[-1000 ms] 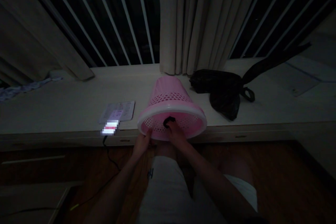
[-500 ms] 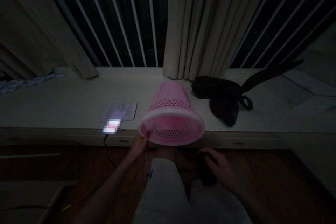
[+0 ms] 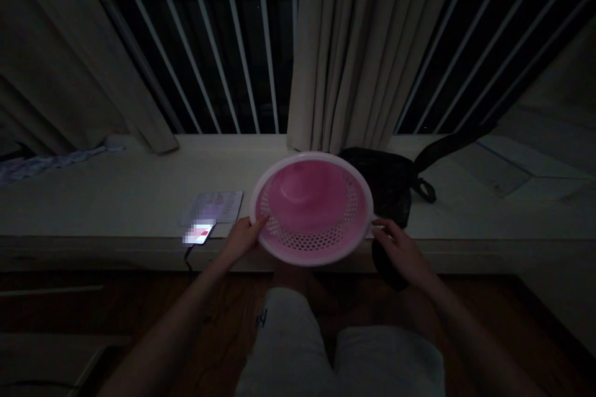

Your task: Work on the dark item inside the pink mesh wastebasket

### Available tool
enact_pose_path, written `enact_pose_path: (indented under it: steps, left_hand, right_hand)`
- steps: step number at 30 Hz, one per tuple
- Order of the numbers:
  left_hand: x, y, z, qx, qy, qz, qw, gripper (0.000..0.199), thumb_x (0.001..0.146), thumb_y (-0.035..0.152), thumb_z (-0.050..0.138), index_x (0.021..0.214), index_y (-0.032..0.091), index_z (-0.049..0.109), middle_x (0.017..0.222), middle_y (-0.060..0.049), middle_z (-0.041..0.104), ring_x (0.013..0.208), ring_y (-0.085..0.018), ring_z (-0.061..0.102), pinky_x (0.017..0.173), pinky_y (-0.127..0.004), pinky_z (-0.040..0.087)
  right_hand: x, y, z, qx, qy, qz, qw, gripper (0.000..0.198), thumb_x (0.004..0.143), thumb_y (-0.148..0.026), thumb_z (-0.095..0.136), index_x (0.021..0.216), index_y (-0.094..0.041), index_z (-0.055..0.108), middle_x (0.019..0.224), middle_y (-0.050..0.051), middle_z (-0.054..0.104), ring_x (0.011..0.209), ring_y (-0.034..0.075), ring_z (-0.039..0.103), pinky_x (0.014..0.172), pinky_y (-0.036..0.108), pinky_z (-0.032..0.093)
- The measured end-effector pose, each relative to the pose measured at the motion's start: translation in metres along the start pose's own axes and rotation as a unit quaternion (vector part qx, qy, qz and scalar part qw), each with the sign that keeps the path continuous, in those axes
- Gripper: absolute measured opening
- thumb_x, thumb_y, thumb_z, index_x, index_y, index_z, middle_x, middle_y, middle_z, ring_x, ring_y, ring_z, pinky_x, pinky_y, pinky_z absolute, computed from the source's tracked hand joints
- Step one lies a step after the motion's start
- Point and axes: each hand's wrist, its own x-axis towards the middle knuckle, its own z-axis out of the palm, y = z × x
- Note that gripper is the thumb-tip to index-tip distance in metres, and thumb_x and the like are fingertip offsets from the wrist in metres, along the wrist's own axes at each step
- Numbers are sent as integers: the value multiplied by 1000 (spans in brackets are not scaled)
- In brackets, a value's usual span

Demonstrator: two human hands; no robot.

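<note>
A pink wastebasket [image 3: 307, 198] with a perforated band and a pale rim is held over the front edge of the ledge, its wide mouth facing me. My left hand [image 3: 244, 236] is closed on the rim at the left, thumb inside. At the right side of the rim is my right hand [image 3: 395, 248], its fingertips at or close to the rim; contact is unclear. Beneath its palm it holds a soft dark bundle [image 3: 388, 270], too dim to name surely. Behind the wastebasket, partly covered by it, lies a knotted black plastic bag [image 3: 395, 198].
A lit phone [image 3: 200, 232] with a cable lies at the edge of the white ledge [image 3: 139, 198], beside a paper booklet [image 3: 218, 205]. Beige curtains [image 3: 344, 43] and window bars [image 3: 233, 62] stand behind. A clear box-like object [image 3: 516, 167] is at the right.
The wastebasket has tipped so its mouth faces up toward me, showing the inside bottom. My right hand has risen with the dark bundle from near my lap to the rim.
</note>
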Motion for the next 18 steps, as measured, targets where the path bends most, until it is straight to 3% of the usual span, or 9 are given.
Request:
enact_pose_path:
  steps: [5,9,15,18]
  left_hand:
    - [9,47,-16,-32,-23,3,999,59,84,59,42,43,18,50,36,-5,52,34,-12,45,39,-24,30]
    - [22,73,-25,-99,-14,5,995,53,84,56,48,47,18,51,34,-2,48,35,-12,47,40,-23,29]
    - [46,92,-36,-172,-74,-17,982,57,89,56,43,45,20,41,30,5,30,38,-12,51,40,-19,29]
    - [56,94,-35,-173,-81,-39,981,59,89,59,41,46,19,41,32,5,33,38,-12,52,39,-18,28]
  right_hand:
    - [35,-30,0,-57,66,-26,996,45,77,-50,59,108,-18,56,87,4,66,78,19,61,72,30,44]
    - [66,-53,-4,-107,88,-9,990,34,80,-39,59,105,-16,58,96,8,67,86,19,63,74,28,44]
    - [101,-88,-19,-214,63,-3,975,31,82,-40,54,99,-17,64,101,10,69,95,23,63,76,29,44]
    - [115,-100,-27,-273,47,3,961,36,83,-43,51,99,-16,67,100,12,69,96,26,64,75,30,45]
